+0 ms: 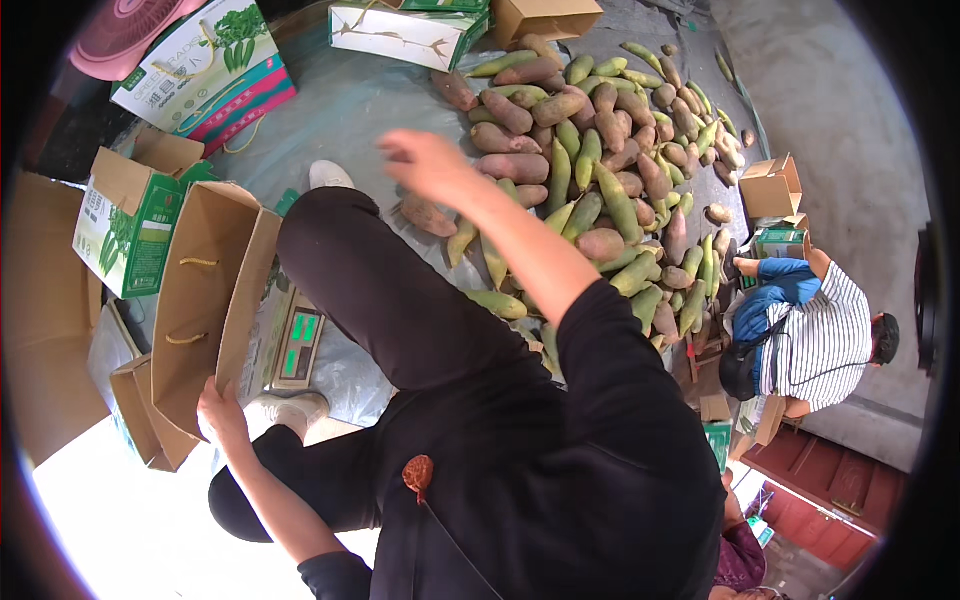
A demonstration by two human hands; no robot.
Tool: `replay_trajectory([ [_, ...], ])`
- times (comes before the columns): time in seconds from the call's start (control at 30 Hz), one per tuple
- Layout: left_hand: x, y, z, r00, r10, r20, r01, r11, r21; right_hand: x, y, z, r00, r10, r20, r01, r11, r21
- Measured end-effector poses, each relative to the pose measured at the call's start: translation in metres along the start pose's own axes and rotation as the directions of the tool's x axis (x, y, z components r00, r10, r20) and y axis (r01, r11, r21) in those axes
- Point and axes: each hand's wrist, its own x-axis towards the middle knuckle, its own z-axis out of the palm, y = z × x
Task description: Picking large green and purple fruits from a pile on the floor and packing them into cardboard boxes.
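My left hand grips the near edge of an opened cardboard box, its fingers partly behind the flap. Yellow rope handles show on the box's brown inner side, and I cannot make out its contents. Beside it is a digital scale with green lit displays; whether the box rests on it is hidden. My right hand is raised left of a large heap of green and reddish-brown radishes. Its fingers look extended and slightly blurred, with nothing visible in them. A reddish radish lies below that hand.
Printed boxes stand at the left and a white gift box at the top. A pink basin sits at the upper left. On the right, a person in a striped shirt bends beside a box. Plastic sheeting covers the floor.
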Motion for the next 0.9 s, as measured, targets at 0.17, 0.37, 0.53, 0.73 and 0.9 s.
replay_trajectory([
  [0.17, 0.004, 0.002, 0.002, 0.999, 0.038, -0.012, -0.038, 0.999, 0.002, -0.094, 0.205, -0.025, 0.959, 0.278, -0.052, -0.270, 0.845, -0.461],
  [0.37, 0.001, -0.011, 0.004, 1.000, 0.020, -0.014, -0.021, 0.999, -0.036, -0.167, 0.257, -0.007, 0.708, 0.694, -0.131, -0.702, 0.673, -0.233],
  [0.53, 0.006, -0.002, 0.008, 1.000, 0.000, -0.006, -0.001, 0.999, -0.051, -0.156, 0.267, -0.003, 0.682, 0.679, -0.273, -0.731, 0.643, -0.229],
  [0.73, -0.002, -0.004, -0.005, 0.992, -0.127, 0.012, 0.128, 0.991, -0.050, -0.109, 0.265, 0.018, 0.622, 0.733, -0.276, -0.780, 0.610, -0.139],
  [0.9, -0.004, 0.011, -0.006, 0.989, -0.147, -0.013, 0.147, 0.988, -0.048, -0.094, 0.275, 0.020, 0.543, 0.819, -0.189, -0.797, 0.431, -0.424],
])
